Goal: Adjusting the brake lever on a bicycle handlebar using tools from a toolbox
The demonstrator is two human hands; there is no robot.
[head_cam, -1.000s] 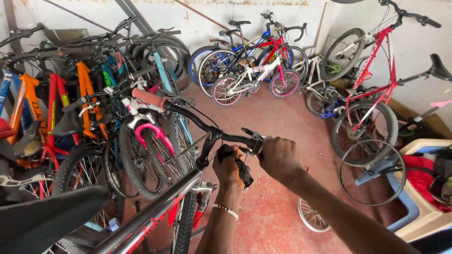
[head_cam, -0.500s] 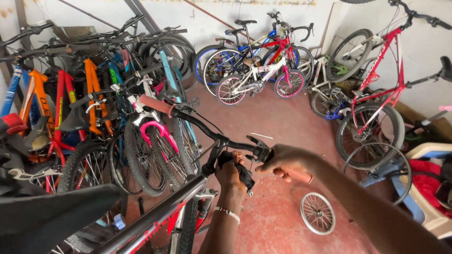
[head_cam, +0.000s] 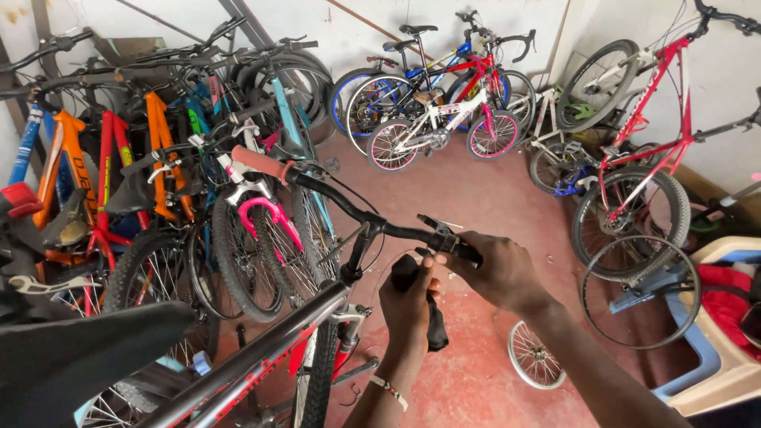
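Note:
A bicycle stands right under me, its black handlebar (head_cam: 349,208) running from a red grip (head_cam: 255,162) on the left to the right end. My right hand (head_cam: 495,273) is closed over that right end, next to a small brake clamp (head_cam: 438,234). My left hand (head_cam: 408,305) sits just below the bar and grips a black rubber handlebar grip (head_cam: 434,325) that hangs down from it. The bike's grey and red top tube (head_cam: 261,357) and black saddle (head_cam: 71,353) fill the lower left.
Many bicycles are packed along the left wall (head_cam: 119,158) and the back wall (head_cam: 444,103). A red bicycle (head_cam: 658,135) stands upright at the right. A loose large wheel (head_cam: 640,293) and a small wheel (head_cam: 533,354) lie on the red floor beside a pale plastic chair (head_cam: 717,341).
The view and handlebar shifted slightly. My right hand moved from just off the bar's end onto it and closed; my left hand stayed under the bar with the black grip.

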